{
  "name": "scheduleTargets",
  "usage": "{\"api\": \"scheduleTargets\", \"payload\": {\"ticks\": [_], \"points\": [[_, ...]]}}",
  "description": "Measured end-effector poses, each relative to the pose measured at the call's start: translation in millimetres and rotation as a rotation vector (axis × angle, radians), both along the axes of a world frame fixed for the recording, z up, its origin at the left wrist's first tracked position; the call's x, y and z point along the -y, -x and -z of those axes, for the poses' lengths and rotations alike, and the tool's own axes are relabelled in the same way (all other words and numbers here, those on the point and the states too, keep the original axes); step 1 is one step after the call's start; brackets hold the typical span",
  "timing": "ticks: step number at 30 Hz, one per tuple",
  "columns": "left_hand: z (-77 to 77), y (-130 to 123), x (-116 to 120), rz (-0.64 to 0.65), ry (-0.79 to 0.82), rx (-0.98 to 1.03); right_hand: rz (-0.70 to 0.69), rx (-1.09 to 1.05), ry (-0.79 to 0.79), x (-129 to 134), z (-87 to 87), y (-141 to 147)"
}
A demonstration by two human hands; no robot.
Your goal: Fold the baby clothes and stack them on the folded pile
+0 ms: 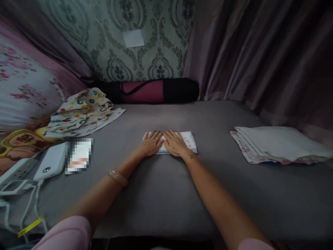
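A small folded white cloth (190,139) with a bluish lower edge lies flat on the grey bed surface (158,194). My left hand (152,143) rests palm down on its left part, fingers stretched forward and slightly spread. Just beside it, my right hand (174,142) presses flat on the middle of the cloth, its fingers also extended. The two hands nearly touch at the thumbs. Much of the cloth is hidden under them, so its exact kind cannot be told.
At right lies a stack of folded fabric (281,144). On the left are a crumpled patterned garment (83,111), a white power bank (52,161), a power strip (18,170) with cables, and a blurred-out item (79,156). A black-and-maroon long bag (145,91) lies along the wall.
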State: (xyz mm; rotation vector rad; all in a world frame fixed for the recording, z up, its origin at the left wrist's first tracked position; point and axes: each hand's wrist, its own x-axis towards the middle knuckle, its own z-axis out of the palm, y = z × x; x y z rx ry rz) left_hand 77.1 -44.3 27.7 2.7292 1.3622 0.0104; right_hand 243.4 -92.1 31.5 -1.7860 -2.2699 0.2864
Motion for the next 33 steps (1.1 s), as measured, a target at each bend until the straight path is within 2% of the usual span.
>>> {"api": "scheduleTargets", "payload": {"ticks": [3, 6, 9, 14, 16, 19, 22, 28, 31, 33], "points": [[-2.9, 5, 0, 0.016, -0.077, 0.026, 0.003, 0.003, -0.039, 2, -3.7, -4], [2.4, 11, 2, -0.019, -0.148, 0.070, 0.090, 0.030, -0.102, 5, -3.5, -10], [9.2, 13, 2, -0.019, -0.100, 0.061, 0.159, 0.026, -0.042, 7, 0.5, -14], [9.1, 13, -3, -0.029, -0.028, 0.054, 0.146, 0.021, 0.003, 5, 1.6, -17], [9.1, 15, -5, -0.058, -0.029, 0.076, 0.162, 0.028, -0.028, 5, -0.7, -23], [13.3, 19, -7, -0.098, -0.087, 0.121, 0.283, 0.064, -0.108, 5, -0.9, -35], [17.0, 22, -6, -0.090, -0.074, 0.113, 0.362, 0.077, -0.048, 5, 4.6, -45], [13.4, 19, -3, -0.093, -0.035, 0.097, 0.355, 0.064, -0.001, 3, 12.2, -47], [15.4, 20, -11, -0.101, 0.004, 0.124, 0.352, 0.040, 0.024, 2, 9.2, -47], [17.2, 26, -22, -0.117, 0.043, 0.240, 0.349, -0.010, 0.044, 0, 4.1, -52]]}}
